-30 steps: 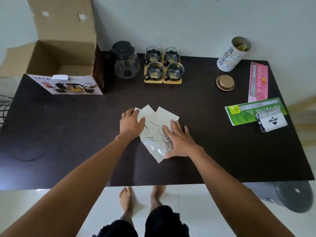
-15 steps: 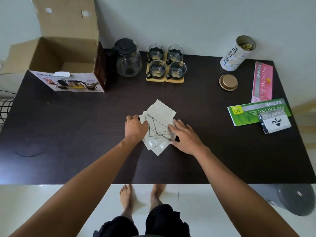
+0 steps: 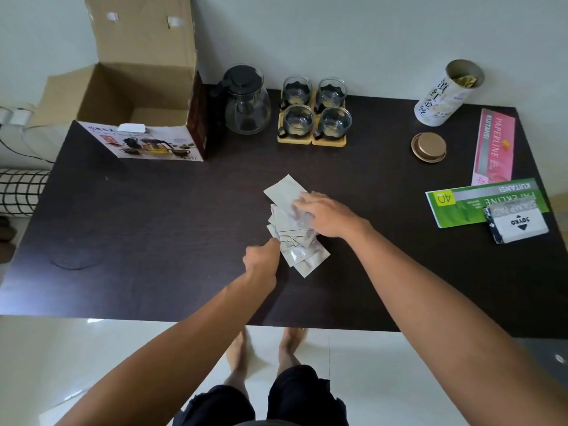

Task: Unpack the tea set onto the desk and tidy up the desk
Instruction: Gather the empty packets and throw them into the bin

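Since the earlier frames we have pushed the loose fan of sachets (image 3: 292,229) into a tighter, overlapping heap, and our hands have changed places on it: the right hand (image 3: 325,215) has moved up onto the top of the pile and the left hand (image 3: 262,256) has dropped back to its near-left edge.

Our left hand is curled, thumb and fingers pinched in against the lower-left edge of the heap; whether it truly grips a packet or only nudges it we cannot tell. Our right hand lies flat, fingers spread and together pressing on the upper packets, holding nothing closed. The heap sits between the two hands, near the middle of the desk (image 3: 153,210), with one packet sticking out beyond the right fingertips toward the wall.

We judge these foil-looking packets to be light, thin and slick, apt to slide over one another and fan out again. They look best squared by their edges with both hands, then lifted as one stack pinched across the short sides.

Further out, the glass teapot (image 3: 247,101) and four glass cups (image 3: 315,110) on wooden coasters stand at the back, already unpacked and fragile. The open box (image 3: 138,96) is at back left. The open tin (image 3: 445,93) stands at back right, its lid (image 3: 428,146) lying just in front, well apart from the heap.
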